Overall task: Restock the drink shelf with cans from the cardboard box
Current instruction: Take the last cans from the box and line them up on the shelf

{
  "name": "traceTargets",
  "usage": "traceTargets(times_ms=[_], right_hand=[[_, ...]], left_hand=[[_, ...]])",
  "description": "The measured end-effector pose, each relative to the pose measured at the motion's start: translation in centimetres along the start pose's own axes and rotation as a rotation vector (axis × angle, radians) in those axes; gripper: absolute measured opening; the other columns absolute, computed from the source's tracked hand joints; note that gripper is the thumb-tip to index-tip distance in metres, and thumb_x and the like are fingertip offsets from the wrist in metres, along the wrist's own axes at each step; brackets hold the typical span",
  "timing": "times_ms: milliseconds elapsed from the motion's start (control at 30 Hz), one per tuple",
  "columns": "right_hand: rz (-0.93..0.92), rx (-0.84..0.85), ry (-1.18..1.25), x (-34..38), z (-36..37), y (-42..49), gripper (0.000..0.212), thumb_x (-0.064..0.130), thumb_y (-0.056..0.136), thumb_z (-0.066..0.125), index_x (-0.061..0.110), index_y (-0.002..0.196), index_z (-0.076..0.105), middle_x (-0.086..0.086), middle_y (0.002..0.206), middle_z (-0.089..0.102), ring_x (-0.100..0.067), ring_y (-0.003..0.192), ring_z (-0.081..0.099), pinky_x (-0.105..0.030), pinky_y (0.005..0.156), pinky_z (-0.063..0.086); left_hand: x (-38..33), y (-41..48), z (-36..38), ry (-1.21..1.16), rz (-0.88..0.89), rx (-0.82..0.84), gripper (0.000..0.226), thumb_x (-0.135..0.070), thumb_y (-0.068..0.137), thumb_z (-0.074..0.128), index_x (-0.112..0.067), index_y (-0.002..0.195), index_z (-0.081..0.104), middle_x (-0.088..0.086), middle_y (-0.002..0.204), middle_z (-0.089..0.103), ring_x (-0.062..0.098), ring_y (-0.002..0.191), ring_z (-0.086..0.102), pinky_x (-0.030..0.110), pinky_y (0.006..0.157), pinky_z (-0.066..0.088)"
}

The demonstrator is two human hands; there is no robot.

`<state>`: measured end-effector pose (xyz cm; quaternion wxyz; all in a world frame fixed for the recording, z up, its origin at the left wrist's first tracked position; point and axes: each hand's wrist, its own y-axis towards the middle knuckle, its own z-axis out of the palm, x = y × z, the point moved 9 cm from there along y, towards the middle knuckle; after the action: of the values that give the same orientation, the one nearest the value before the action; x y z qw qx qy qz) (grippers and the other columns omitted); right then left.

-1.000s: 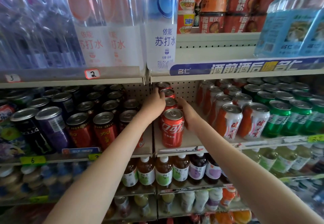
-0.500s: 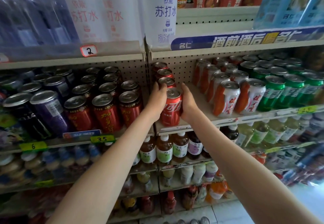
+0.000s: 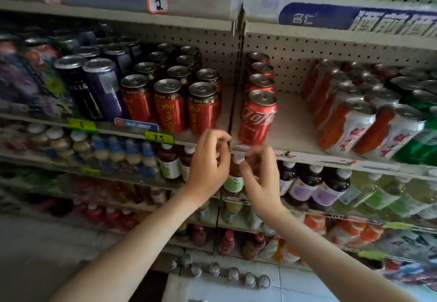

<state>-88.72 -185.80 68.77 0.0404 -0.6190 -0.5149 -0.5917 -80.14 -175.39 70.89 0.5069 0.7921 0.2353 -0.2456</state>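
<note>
Where half a second ago both hands clasped the front cola can (image 3: 257,118), we now list it free of them, upright at the near edge of the drink shelf (image 3: 298,131), heading a row of four. We enter left hand (image 3: 209,164) and right hand (image 3: 259,178) as drawn back just below the shelf lip, fingers (image 3: 220,136) loosely curled, holding nothing. Judged: this can stocked; cardboard box out of view, next fetch due.
</note>
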Motion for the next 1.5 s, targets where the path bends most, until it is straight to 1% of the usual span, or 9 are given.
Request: traceTargets(times_ms=[167,433,700,867,967,1133,1300,1400,1500], right_hand=[[-0.060,0.376,0.006,-2.9,4.6,-3.3,0.020,0.016,0.081,0.046,0.010,0.100,0.052,0.009,0.093,0.044,-0.009,0.085,0.045,-0.015,0.077,0.037],[0.076,0.959,-0.033,-11.9,12.2,-14.1,0.029,0.011,0.091,0.053,0.011,0.120,0.049,-0.005,0.106,0.055,-0.019,0.092,0.054,-0.031,0.078,0.045],[0.309,1.248,-0.194,-27.8,18.5,-28.1,0.034,0.025,0.091,0.053,0.020,0.124,0.051,0.006,0.109,0.053,-0.014,0.097,0.054,-0.023,0.082,0.040],[0.394,1.349,-0.272,-39.7,22.8,-36.4,0.050,0.055,0.081,0.045,0.016,0.113,0.048,0.004,0.103,0.049,-0.012,0.096,0.045,-0.014,0.076,0.030],[0.292,1.434,-0.391,-47.8,25.8,-41.3,0.026,0.026,0.094,0.053,0.013,0.117,0.052,0.003,0.108,0.054,-0.017,0.102,0.049,-0.017,0.081,0.034],[0.262,1.527,-0.509,-58.9,30.9,-47.2,0.064,0.046,0.079,0.046,0.011,0.132,0.045,-0.009,0.127,0.052,-0.023,0.120,0.049,-0.018,0.092,0.030],[0.202,1.657,-0.585,-67.8,34.8,-52.8,0.091,0.038,0.074,0.068,0.022,0.148,0.017,-0.008,0.141,0.036,-0.025,0.128,0.041,-0.036,0.103,0.040],[0.054,1.720,-0.716,-71.8,35.9,-55.4,0.107,0.041,0.067,0.079,0.021,0.149,0.012,-0.006,0.141,0.033,-0.028,0.125,0.041,-0.038,0.096,0.043],[-0.010,1.658,-0.758,-73.8,36.6,-56.5,0.079,0.039,0.079,0.068,0.020,0.142,0.025,-0.007,0.132,0.036,-0.029,0.113,0.047,-0.033,0.075,0.042]], left_hand=[[5.1,-7.1,-0.1,0.159,-0.225,-0.064,0.019,-0.014,0.089,0.044,-0.005,0.101,0.055,0.002,0.096,0.055,0.009,0.089,0.053,0.009,0.080,0.040],[11.0,-22.4,-3.0,0.348,-0.690,-0.338,0.016,-0.004,0.089,0.051,-0.006,0.104,0.056,0.002,0.098,0.056,0.011,0.088,0.054,0.005,0.079,0.039],[20.5,-38.7,-0.8,0.373,-0.964,-0.423,0.024,0.002,0.087,0.056,-0.015,0.103,0.055,-0.001,0.096,0.056,0.007,0.082,0.057,0.020,0.072,0.048],[28.8,-49.7,5.9,0.251,-1.080,-0.467,0.020,0.006,0.086,0.052,-0.012,0.094,0.055,-0.001,0.085,0.056,0.008,0.073,0.057,0.008,0.064,0.043],[35.4,-56.1,11.5,0.104,-1.157,-0.401,0.025,0.007,0.087,0.052,-0.017,0.094,0.050,-0.007,0.082,0.057,0.009,0.074,0.059,0.006,0.064,0.043],[45.7,-64.0,19.5,0.099,-1.188,-0.151,0.021,0.005,0.089,0.050,-0.014,0.099,0.048,-0.008,0.086,0.056,0.004,0.082,0.057,0.012,0.077,0.043],[55.4,-71.3,25.2,0.224,-1.289,-0.043,0.050,-0.004,0.081,0.062,-0.007,0.129,0.049,0.014,0.125,0.053,0.027,0.117,0.053,0.031,0.098,0.044],[59.0,-72.5,27.3,0.356,-1.267,0.119,0.065,-0.005,0.079,0.063,-0.008,0.139,0.039,0.016,0.135,0.040,0.033,0.128,0.040,0.036,0.106,0.038],[61.5,-75.0,28.9,0.497,-1.323,0.330,0.084,-0.013,0.082,0.061,-0.018,0.151,0.013,0.016,0.152,0.009,0.036,0.133,0.029,0.038,0.106,0.037]])
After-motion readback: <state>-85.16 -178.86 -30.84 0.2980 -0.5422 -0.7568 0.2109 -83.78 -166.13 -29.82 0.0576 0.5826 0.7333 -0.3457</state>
